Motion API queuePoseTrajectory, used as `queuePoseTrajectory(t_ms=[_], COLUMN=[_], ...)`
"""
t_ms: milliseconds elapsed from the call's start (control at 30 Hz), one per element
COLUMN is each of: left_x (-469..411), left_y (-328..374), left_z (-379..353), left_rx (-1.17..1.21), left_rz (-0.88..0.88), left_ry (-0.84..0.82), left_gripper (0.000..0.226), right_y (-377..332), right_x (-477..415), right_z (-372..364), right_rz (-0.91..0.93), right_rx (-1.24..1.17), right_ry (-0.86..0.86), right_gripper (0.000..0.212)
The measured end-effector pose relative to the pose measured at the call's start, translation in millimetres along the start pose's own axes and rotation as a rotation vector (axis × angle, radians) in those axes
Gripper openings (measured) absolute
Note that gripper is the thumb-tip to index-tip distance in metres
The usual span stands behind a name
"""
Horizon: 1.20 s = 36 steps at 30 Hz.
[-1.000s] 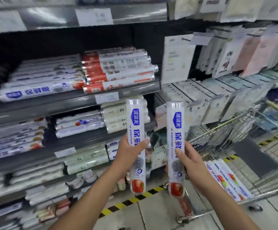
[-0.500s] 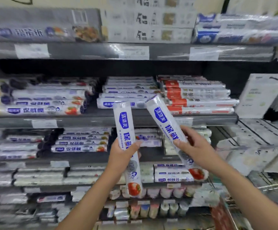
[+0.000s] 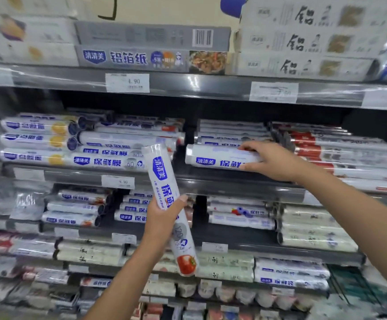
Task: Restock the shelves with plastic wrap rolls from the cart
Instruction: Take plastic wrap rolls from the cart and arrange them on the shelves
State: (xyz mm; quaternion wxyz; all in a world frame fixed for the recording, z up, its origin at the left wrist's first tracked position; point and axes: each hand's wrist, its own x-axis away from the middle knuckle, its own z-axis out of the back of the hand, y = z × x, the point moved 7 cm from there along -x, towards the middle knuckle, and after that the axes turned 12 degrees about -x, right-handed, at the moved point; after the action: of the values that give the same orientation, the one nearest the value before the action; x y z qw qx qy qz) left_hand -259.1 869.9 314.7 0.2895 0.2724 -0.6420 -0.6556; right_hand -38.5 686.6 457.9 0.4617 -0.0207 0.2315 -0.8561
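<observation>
my right hand clamped on a roll, laying it flat at the shelf front, seemingly atop the stack | my left hand gripping the second roll, tilted, off-shelf | advice: I'd slide it label-out, square with neighbours

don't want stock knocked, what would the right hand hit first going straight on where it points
Probably the neighbouring roll stack left of the gap, met by the roll the right hand holds; depth unclear.
</observation>
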Motion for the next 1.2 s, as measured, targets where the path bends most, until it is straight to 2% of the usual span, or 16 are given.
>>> queuePoseTrajectory(t_ms=[100,300,467,567,667,833,933,1033,1133,1200], left_x=[-5.6,-9.3,-17.6,-21.6,-23.9,-26.2,-28.2,-29.3,-31.7,-33.2], left_y=[-0.8,3.5,0.1,-0.8,3.2,13.9,20.9,30.3,41.0,50.3], left_z=[11.2,15.5,9.1,3.2,-1.5,-12.1,-21.9,-35.2,-50.0,-63.8], left_rx=[0.027,0.050,0.064,0.085,0.140,0.251,0.343,0.416,0.460,0.497], left_rz=[0.004,-0.036,-0.035,-0.043,-0.050,-0.044,-0.026,0.005,-0.008,-0.042], left_ry=[0.013,0.025,0.014,-0.011,-0.021,-0.055,-0.086,-0.107,-0.123,-0.161], left_gripper=[0.028,0.020,0.025,0.024,0.019,0.015,0.031,0.049,0.062,0.070], right_y=[11.1,25.8,32.3,31.9,32.1,30.5,20.0,-15.7,-61.9,-80.4], right_x=[-10.5,-17.4,-15.3,-10.6,-5.1,1.3,4.6,17.4,30.3,34.0], right_z=[-22.9,-36.7,-39.4,-36.3,-35.5,-38.2,-33.6,-24.0,-26.1,-33.1], right_rz=[0.005,0.080,0.116,0.123,0.121,0.124,0.114,0.162,0.212,0.192], right_rx=[0.001,0.003,0.065,0.018,-0.008,0.095,0.133,-0.042,-0.184,-0.199], right_ry=[-0.023,0.034,0.050,0.068,0.087,0.120,0.173,0.267,0.195,0.087], right_gripper=[0.058,0.060,0.058,0.052,0.049,0.053,0.061,0.057,0.047,0.054])
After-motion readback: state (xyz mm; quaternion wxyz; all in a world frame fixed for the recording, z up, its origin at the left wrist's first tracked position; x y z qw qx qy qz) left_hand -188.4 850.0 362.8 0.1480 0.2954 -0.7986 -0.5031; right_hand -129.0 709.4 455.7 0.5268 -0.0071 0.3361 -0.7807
